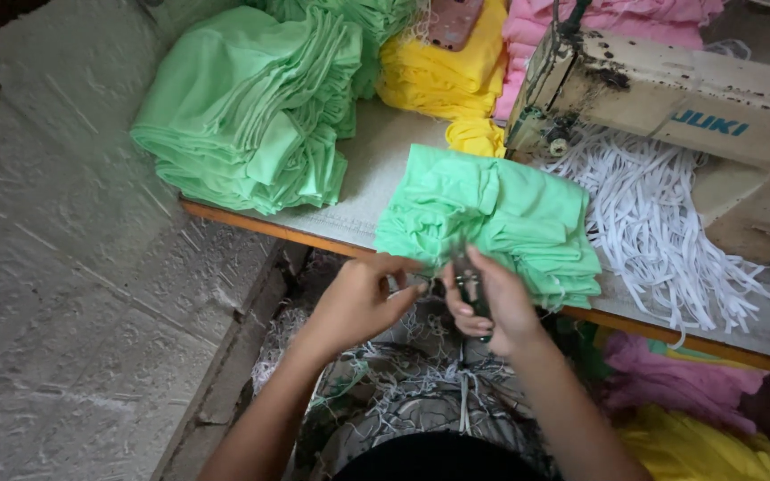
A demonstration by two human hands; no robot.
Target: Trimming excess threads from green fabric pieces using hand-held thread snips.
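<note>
Grey worktable (376,169) with an orange front edge, set against a rough concrete wall; stacked green fabric (251,107) well to the left, yellow pieces (443,76) behind, sewing machine (670,98) and loose white elastic strips (661,223) on the right. Small green fabric pile (492,218) at the near edge: soft, light, limp, best pinched at a hem. Left hand (358,298) pinched on its hanging edge, wrist bent upward. Right hand (496,307) closed around thread snips (470,289), just beside, blades toward the cloth.
</note>
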